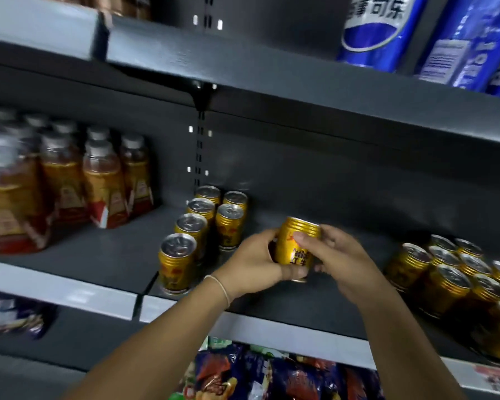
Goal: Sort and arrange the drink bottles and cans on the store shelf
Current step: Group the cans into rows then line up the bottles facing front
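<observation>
Hands: your left hand and right hand are closing together on one gold can. The left is wrapping its side and curling under its lower end. The right is laying its thumb across the label.
Can position: you are holding it between both palms, just above the grey shelf.
Long axis: it is standing near upright, the ribbed upper end leaning slightly right and away from you. The label print is too blurred to read.
Left of your left hand: two rows of cans are standing upright, lids up, running back toward the rear panel. The front can of the right-hand row is sitting near your left fingertips.
Further left: amber bottles are standing in a block, blurred.
Right of your right hand: a cluster of cans is crowding the board, well apart from your fingers.
Above your hands: blue cola bottles are standing on the upper level.
Below your wrists: snack packets are lying on the lower level.
</observation>
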Motion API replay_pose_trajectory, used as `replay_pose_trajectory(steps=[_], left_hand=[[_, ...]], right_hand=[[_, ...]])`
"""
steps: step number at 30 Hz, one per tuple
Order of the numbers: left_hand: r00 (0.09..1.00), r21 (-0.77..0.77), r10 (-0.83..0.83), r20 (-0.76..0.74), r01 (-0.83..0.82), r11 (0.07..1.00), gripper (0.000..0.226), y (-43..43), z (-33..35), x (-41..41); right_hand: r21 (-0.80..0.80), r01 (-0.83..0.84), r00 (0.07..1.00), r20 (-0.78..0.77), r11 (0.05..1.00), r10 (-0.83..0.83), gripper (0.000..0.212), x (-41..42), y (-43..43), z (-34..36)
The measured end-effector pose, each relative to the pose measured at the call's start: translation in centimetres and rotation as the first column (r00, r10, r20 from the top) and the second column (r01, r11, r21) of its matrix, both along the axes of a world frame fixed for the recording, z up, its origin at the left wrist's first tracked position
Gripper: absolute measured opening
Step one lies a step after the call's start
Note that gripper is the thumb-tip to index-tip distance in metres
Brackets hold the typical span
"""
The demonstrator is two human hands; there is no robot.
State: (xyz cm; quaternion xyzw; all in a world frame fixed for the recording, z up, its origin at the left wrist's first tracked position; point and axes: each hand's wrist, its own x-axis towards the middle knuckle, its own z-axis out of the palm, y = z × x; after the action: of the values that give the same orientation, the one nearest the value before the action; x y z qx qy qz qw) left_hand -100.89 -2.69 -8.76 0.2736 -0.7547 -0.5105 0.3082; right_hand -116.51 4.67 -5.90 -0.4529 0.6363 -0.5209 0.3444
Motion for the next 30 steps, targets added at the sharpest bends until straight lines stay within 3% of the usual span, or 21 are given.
replay_pose_trajectory(steps=[2, 6, 11, 17, 25, 30], left_hand=[[0.996, -0.046, -0.002, 0.088, 0.006, 0.999, 0.055, -0.8, 1.1, 2.1], [0.947, -0.257, 0.030, 0.319, 0.056, 0.965, 0.044, -2.6, 2.9, 6.1], [0.880, -0.557, 0.351, 0.321, -0.125, 0.821, 0.033, -5.7, 3.9, 10.1], [0.832, -0.526, 0.307, 0.463, -0.021, 0.850, 0.030, -8.0, 1.2, 11.6], [0.857, -0.615, 0.322, 0.402, -0.008, 0.788, 0.042, -8.7, -1.1, 11.4], [0.827, -0.620, 0.321, 0.462, 0.043, 0.783, 0.046, -9.0, -1.3, 11.4]], right_hand=[[-0.029, -0.105, 0.991, 0.082, 0.994, 0.107, 0.053, 1.4, -1.1, -0.4], [-0.122, -0.133, 0.962, 0.223, 0.984, 0.158, 0.054, 4.0, -3.3, -1.6], [-0.212, -0.032, 0.978, 0.196, 0.977, 0.074, 0.047, 7.2, -5.6, -4.6], [-0.234, 0.031, 0.996, 0.083, 0.972, -0.012, 0.044, 9.5, -8.3, -9.2], [-0.222, 0.122, 0.990, -0.048, 0.967, -0.135, 0.062, 10.1, -9.3, -11.0], [-0.232, 0.120, 0.982, -0.113, 0.965, -0.150, 0.068, 10.4, -8.9, -11.2]])
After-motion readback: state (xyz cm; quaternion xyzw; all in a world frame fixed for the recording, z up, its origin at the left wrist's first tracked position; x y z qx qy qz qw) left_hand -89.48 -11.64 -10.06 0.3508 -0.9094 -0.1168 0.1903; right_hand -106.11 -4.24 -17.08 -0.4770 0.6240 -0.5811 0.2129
